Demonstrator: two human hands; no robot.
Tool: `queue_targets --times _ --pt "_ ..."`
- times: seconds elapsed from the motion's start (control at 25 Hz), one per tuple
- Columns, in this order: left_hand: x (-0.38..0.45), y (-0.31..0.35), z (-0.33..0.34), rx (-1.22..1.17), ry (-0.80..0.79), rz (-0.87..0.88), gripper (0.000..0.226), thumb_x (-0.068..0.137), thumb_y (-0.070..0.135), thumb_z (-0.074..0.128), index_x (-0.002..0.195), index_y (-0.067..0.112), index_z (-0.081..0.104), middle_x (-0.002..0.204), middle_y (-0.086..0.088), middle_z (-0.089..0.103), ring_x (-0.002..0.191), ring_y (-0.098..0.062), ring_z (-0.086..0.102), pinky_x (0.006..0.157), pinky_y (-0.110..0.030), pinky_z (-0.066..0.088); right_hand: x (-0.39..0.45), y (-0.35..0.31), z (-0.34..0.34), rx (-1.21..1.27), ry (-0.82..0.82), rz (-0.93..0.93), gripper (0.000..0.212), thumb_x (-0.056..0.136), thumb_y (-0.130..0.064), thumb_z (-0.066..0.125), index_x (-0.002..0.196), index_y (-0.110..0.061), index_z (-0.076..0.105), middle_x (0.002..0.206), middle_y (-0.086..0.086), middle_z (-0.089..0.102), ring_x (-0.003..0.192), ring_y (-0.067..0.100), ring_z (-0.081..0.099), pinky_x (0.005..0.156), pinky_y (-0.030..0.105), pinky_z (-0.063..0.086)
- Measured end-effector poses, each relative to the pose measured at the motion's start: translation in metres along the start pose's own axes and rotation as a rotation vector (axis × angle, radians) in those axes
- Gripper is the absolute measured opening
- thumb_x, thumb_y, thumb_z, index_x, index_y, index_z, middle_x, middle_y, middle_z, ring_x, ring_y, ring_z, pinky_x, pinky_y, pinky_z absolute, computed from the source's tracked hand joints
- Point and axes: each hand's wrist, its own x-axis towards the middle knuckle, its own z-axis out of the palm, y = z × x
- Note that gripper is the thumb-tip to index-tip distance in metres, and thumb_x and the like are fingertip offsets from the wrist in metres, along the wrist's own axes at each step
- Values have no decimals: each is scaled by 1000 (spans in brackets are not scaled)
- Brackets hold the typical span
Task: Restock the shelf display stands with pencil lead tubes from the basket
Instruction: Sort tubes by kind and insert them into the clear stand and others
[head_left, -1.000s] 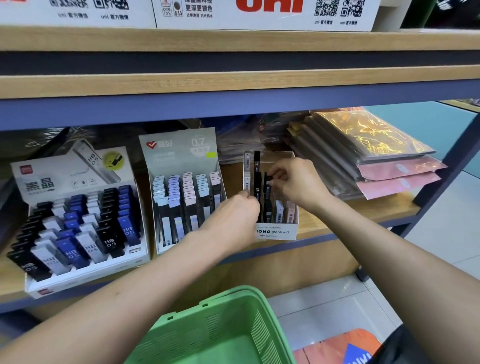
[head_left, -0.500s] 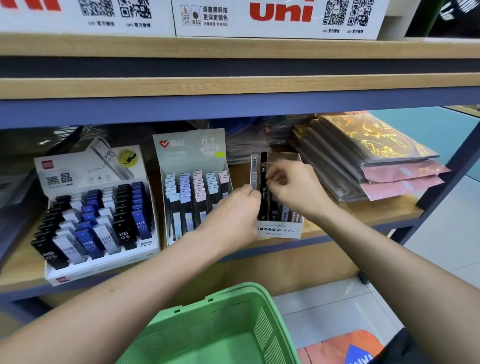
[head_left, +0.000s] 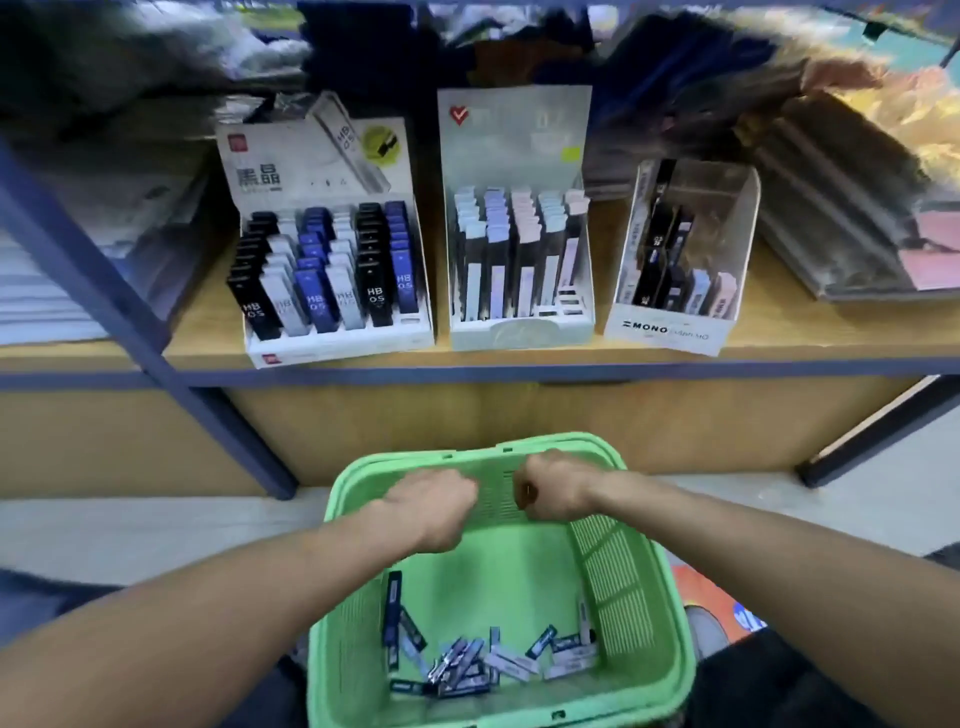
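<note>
Both hands, left (head_left: 434, 506) and right (head_left: 553, 491), fingers curled and seemingly empty, hover over the green plastic basket (head_left: 644, 597); loose pencil lead tubes (head_left: 467, 667) remain, the wooden shelf's (head_left: 810, 325) display stands partly filled.

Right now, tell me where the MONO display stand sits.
In the head view the MONO display stand sits rightmost of three on the wooden shelf, beside the middle stand with pastel tubes, above the green basket.
</note>
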Motion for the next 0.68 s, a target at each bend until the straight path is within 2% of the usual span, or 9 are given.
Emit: queue_targets --times 0.08,0.2,0.28,0.36,0.44,0.52,0.6,0.68 --pt "9 -8 38 -35 -64 -26 16 92 -2 48 99 9 58 101 -12 65 90 -27 66 67 -33 49 17 0 37 -55 -71 7 29 93 -6 56 117 -13 69 121 7 69 112 26 64 86 30 50" --pt "19 -15 104 -102 -205 -100 19 94 4 55 112 6 60 103 -9 63 93 -26 65 75 -34 52 32 6 97 -102 -153 82 32 93 -2 53 124 -7 61 126 11 63 113 28 62 93 35 51" --pt "24 -18 140 -160 -318 -161 19 92 8 64 111 6 62 102 -7 64 92 -22 66 79 -34 56 39 12 135 -128 -212 162 30 92 -1 52 122 -4 58 123 15 62 110 29 63 90 36 52" --pt "29 -18 162 -231 -365 -229 25 90 12 70 113 3 63 110 -8 65 97 -22 67 85 -35 57 40 19 161 -138 -272 213 28 93 -5 55 120 -3 58 122 17 64 110 31 65 86 35 52" --pt "36 -16 181 -312 -381 -309 46 90 13 71 128 -3 52 120 -12 62 103 -24 66 87 -34 57 44 26 181 -145 -318 250 33 94 -10 58 125 -1 54 126 18 61 116 32 62 87 34 50" --pt "41 -7 200 -369 -389 -383 72 87 17 74 142 -6 34 126 -17 58 109 -28 62 86 -34 56 46 32 196 -148 -337 286 46 93 -14 63 133 1 44 132 18 56 123 32 58 92 36 49" --pt "43 2 214 -353 -393 -423 90 85 25 76 150 -4 20 133 -25 48 118 -33 53 89 -35 53 48 35 210 -82 -370 347 63 90 -19 70 137 3 34 133 19 55 125 33 56 93 37 48" --pt "43 7 222 -366 -392 -435 100 79 32 82 150 3 19 140 -26 33 129 -38 38 99 -40 48 50 35 224 3 -398 427 80 87 -25 74 142 3 23 139 24 48 128 35 53 94 37 48"
